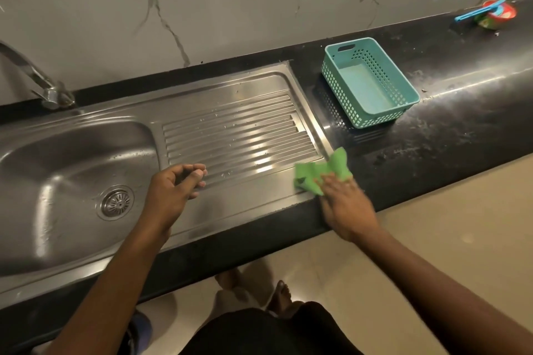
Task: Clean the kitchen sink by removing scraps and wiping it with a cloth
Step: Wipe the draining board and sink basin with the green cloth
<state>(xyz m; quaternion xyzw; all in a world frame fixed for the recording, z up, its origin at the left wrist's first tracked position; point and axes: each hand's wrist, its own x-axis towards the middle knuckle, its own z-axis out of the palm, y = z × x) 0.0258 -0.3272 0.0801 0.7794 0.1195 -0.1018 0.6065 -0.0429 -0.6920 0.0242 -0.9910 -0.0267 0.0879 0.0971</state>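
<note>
A steel sink (37, 181) fills the left, with a round drain strainer (116, 202) in its bowl and a ribbed drainboard (239, 132) to its right. My right hand (344, 204) presses a crumpled green cloth (320, 171) onto the drainboard's front right corner, at the edge of the black counter. My left hand (173, 190) hovers over the drainboard's front left, fingers loosely curled, holding nothing. No scraps show in the bowl.
A teal plastic basket (409, 95), nothing in it, stands on the black counter (461, 112) right of the drainboard. A red bowl (501, 13) with a blue utensil (478, 11) sits far right. The tap (37, 78) rises at the back left. My bare feet are on the floor below.
</note>
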